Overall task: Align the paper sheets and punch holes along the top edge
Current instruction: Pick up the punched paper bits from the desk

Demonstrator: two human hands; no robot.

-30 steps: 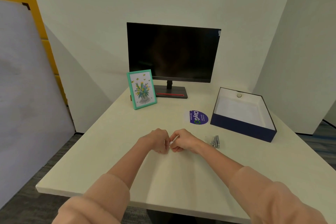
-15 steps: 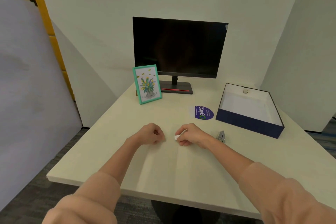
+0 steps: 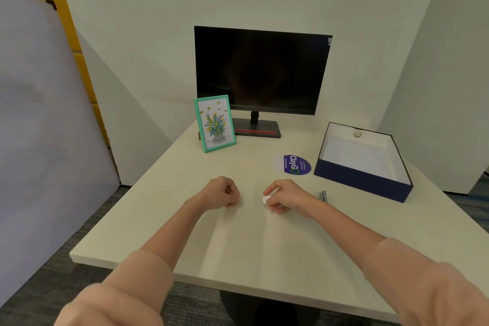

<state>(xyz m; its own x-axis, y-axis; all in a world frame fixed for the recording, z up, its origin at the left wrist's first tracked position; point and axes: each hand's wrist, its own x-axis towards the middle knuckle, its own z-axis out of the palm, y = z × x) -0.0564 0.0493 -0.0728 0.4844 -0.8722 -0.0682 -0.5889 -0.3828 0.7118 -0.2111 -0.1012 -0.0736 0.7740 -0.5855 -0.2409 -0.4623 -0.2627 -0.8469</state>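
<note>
Hands parted since: your left hand point(image 3: 222, 193) has fingers curled empty, right hand point(image 3: 285, 197) fingers pinch a paper scrap point(image 3: 265, 199), probable punch point(image 3: 323, 195) beside that wrist; no sheets seen, so likely fetch and align them first.

Cream table point(image 3: 238, 246), black monitor point(image 3: 262, 71), teal floral frame point(image 3: 214, 123); navy box point(image 3: 362, 180), peach sleeves point(image 3: 137, 280)
</note>
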